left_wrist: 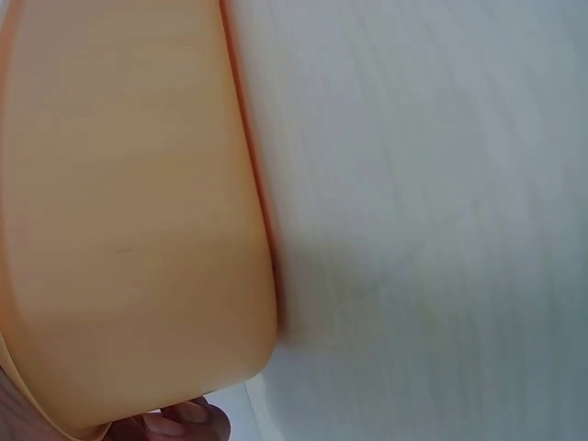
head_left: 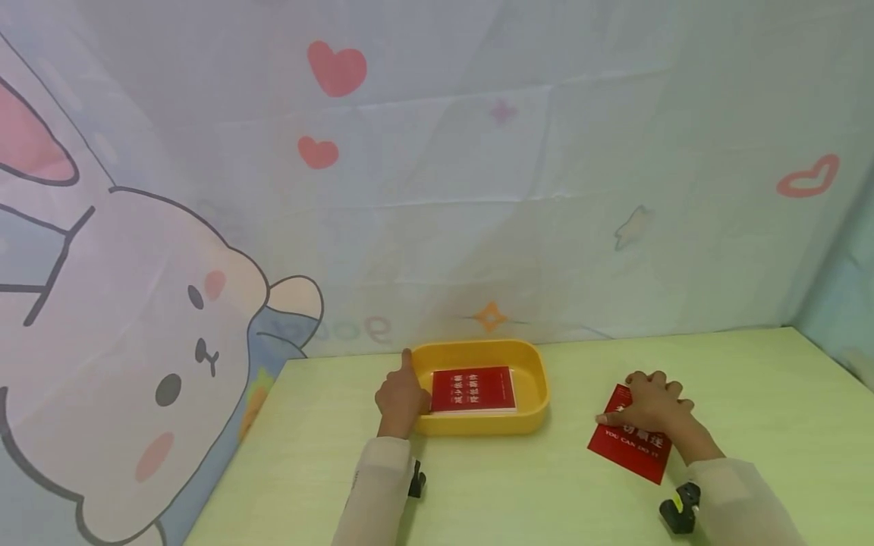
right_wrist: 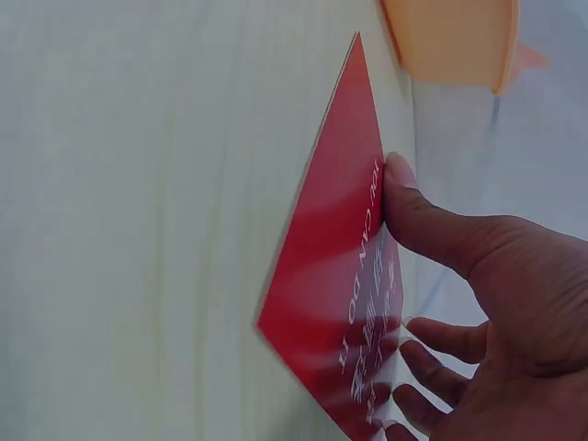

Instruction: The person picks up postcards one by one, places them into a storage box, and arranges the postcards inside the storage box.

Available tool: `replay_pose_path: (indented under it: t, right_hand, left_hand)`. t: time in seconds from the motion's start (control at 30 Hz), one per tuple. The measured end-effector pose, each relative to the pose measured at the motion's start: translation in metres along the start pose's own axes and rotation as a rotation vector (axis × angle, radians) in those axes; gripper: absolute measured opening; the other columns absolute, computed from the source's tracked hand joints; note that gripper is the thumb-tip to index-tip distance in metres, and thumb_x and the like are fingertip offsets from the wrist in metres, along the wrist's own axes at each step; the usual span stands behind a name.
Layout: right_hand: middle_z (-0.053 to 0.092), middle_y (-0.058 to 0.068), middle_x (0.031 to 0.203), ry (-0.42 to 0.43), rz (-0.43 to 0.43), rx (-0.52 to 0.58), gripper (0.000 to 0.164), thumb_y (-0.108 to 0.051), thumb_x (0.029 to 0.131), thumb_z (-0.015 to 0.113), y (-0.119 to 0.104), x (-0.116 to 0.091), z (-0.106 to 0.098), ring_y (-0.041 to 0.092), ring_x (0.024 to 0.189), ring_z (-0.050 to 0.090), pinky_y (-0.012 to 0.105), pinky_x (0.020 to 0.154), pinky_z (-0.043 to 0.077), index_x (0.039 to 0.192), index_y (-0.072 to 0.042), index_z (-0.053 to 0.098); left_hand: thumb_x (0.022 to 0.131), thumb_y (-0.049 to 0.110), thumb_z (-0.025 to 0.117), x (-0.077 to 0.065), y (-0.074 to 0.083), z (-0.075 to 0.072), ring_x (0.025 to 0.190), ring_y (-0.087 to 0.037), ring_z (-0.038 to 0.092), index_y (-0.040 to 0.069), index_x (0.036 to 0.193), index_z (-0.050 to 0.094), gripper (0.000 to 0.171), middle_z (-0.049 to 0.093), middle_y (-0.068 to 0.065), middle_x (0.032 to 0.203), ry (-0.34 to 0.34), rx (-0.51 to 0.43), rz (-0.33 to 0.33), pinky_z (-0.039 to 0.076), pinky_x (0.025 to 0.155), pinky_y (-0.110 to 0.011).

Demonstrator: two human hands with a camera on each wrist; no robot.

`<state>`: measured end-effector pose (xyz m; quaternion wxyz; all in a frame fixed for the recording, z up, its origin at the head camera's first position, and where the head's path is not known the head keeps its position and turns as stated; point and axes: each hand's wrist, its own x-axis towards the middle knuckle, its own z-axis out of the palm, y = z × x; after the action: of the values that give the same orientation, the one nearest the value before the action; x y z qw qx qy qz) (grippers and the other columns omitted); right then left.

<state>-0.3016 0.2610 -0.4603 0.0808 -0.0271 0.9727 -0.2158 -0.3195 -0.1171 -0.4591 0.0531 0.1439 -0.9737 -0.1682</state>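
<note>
A yellow plastic tray (head_left: 478,426) stands by the back edge of the table. My left hand (head_left: 399,398) grips its left end, the index finger pointing along the rim. In the left wrist view, curled fingers (left_wrist: 197,413) show outside the tray's wall (left_wrist: 138,211). Inside the tray lies a red booklet (head_left: 492,387) with white lettering and pale page edges. To the right, my right hand (head_left: 652,409) spans a second red booklet (head_left: 628,457) printed "YOU CAN DO IT". It holds this booklet (right_wrist: 322,239) with the thumb at one edge and bent fingers at another.
The pale yellow-green tabletop (head_left: 505,493) runs back to a cloth backdrop (head_left: 437,189) printed with hearts and a large rabbit. Another stretch of cloth (head_left: 836,296) closes off the right side. A small black device (head_left: 681,508) is strapped at the right wrist.
</note>
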Motion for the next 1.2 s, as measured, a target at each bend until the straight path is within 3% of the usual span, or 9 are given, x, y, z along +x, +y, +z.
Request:
replay_pose_path:
  t: [0.33,0.6,0.9,1.2]
  right_hand:
    - [0.042,0.037,0.109,0.017,-0.029,0.004,0.095,-0.051,0.074,0.081,0.004,0.003,-0.001,0.058,0.104,0.036,0.075,0.086,0.034,0.125,0.018,0.041]
    - [0.039,0.04,0.11,-0.009,0.025,-0.009,0.099,-0.051,0.072,0.084,-0.001,0.007,-0.004,0.062,0.107,0.032,0.079,0.089,0.031,0.122,0.021,0.039]
    - [0.032,0.043,0.12,-0.005,0.085,0.01,0.109,-0.046,0.07,0.086,-0.012,0.005,-0.009,0.065,0.115,0.028,0.083,0.093,0.026,0.13,0.022,0.028]
    - [0.033,0.041,0.114,-0.027,0.113,0.002,0.106,-0.051,0.068,0.086,-0.007,0.007,-0.008,0.065,0.111,0.032,0.08,0.095,0.028,0.124,0.021,0.033]
  left_hand:
    - [0.079,0.019,0.076,0.0,0.0,0.001,0.072,-0.03,0.06,0.018,0.151,0.032,0.085,0.067,-0.018,0.097,0.011,0.005,0.002,0.055,0.069,-0.045]
    - [0.08,0.02,0.076,0.0,0.0,0.001,0.07,-0.029,0.06,0.02,0.152,0.03,0.086,0.067,-0.017,0.097,-0.003,0.011,-0.003,0.055,0.068,-0.043]
    - [0.08,0.02,0.075,0.002,-0.001,0.0,0.07,-0.028,0.059,0.02,0.152,0.031,0.085,0.068,-0.016,0.095,0.007,0.005,-0.006,0.055,0.068,-0.043]
    - [0.081,0.019,0.074,0.0,0.001,0.001,0.068,-0.028,0.058,0.019,0.153,0.031,0.084,0.067,-0.017,0.095,0.005,0.0,0.001,0.055,0.067,-0.043]
